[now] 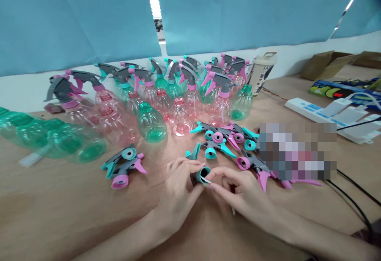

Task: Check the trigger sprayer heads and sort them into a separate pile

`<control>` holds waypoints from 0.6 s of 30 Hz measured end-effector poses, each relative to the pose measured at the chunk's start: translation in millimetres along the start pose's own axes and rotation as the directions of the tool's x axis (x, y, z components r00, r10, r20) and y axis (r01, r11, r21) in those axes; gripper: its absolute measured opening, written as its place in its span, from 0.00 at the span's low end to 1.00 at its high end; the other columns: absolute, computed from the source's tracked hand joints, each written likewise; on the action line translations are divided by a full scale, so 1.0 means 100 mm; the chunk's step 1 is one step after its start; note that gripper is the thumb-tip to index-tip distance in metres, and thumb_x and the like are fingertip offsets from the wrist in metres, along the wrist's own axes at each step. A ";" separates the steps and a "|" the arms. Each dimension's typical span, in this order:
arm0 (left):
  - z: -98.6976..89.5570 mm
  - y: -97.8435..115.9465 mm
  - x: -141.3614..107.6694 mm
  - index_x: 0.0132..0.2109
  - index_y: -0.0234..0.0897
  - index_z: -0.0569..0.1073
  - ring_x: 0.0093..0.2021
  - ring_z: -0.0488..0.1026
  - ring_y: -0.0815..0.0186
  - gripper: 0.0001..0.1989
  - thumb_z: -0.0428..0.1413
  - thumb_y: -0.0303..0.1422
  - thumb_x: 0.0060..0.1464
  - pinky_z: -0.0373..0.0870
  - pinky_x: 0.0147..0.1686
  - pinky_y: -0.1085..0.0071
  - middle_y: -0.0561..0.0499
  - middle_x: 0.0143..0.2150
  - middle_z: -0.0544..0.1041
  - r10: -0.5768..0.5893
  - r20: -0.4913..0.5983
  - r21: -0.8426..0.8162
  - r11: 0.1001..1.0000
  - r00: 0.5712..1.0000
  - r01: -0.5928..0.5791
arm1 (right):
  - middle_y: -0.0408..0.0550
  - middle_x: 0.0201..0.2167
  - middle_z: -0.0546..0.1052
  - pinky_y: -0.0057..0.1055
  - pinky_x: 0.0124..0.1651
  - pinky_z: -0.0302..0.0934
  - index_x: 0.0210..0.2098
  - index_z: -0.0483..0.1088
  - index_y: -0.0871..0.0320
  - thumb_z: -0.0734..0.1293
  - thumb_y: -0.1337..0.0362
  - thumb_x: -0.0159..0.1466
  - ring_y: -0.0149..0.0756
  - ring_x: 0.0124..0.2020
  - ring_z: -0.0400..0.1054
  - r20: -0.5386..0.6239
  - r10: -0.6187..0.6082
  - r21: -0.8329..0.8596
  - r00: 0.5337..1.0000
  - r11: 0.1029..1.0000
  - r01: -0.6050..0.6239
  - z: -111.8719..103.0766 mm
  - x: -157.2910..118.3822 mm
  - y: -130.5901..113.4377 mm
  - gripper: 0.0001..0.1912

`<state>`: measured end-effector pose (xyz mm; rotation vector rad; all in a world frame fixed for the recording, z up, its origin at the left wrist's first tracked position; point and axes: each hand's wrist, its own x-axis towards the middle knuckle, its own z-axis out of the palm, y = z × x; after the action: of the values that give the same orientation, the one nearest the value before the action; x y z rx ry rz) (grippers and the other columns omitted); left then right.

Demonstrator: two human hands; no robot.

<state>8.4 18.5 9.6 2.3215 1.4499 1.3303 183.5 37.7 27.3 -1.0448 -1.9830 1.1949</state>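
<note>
My left hand (178, 187) is closed around a trigger spray head (200, 172) with a teal collar, whose open end faces me. My right hand (245, 189) pinches a thin whitish tube (206, 180) at the collar's mouth; how far it goes in I cannot tell. A pale end shows below the right palm. Just beyond my hands lies a pile of loose grey spray heads (217, 141) with teal and pink parts. To the left, a pair of spray heads (125, 167) rests on the table.
Behind stand several pink and green bottles, some open like the green bottle (151, 124), others topped with sprayers. Green bottles (62, 138) lie at the left. A cup (262, 72), a white power strip (312, 112), cables and a cardboard box (326, 65) are at the right.
</note>
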 end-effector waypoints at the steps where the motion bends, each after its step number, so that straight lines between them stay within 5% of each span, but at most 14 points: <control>1: 0.00 0.00 0.00 0.39 0.39 0.69 0.39 0.72 0.61 0.06 0.58 0.28 0.53 0.64 0.40 0.63 0.51 0.37 0.77 -0.001 0.000 -0.002 1.000 1.000 0.001 | 0.34 0.15 0.59 0.23 0.21 0.47 0.36 0.72 0.55 0.64 0.63 0.62 0.25 0.17 0.54 -0.009 -0.025 -0.020 1.000 0.999 0.025 -0.01 0.00 0.01 0.05; 9: -0.03 0.02 0.02 0.39 0.40 0.69 0.38 0.72 0.62 0.10 0.62 0.31 0.50 0.65 0.38 0.65 0.53 0.36 0.76 -0.121 0.067 -0.064 0.990 0.990 0.125 | 0.40 0.19 0.69 0.25 0.21 0.49 0.34 0.75 0.56 0.64 0.60 0.63 0.26 0.19 0.56 0.008 -0.095 -0.141 0.995 0.985 0.095 -0.20 0.01 -0.03 0.09; 18: -0.02 0.01 0.00 0.38 0.41 0.69 0.37 0.71 0.63 0.13 0.63 0.27 0.46 0.64 0.38 0.65 0.54 0.35 0.76 -0.160 0.108 -0.065 0.984 0.981 0.167 | 0.41 0.16 0.68 0.24 0.21 0.49 0.27 0.73 0.61 0.64 0.62 0.62 0.26 0.18 0.58 -0.034 -0.363 -0.348 0.931 0.878 0.330 -0.24 0.16 0.07 0.11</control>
<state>7.8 17.2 11.5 2.1389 1.4961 1.1830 196.9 64.1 32.8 -0.8326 -2.2262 0.6136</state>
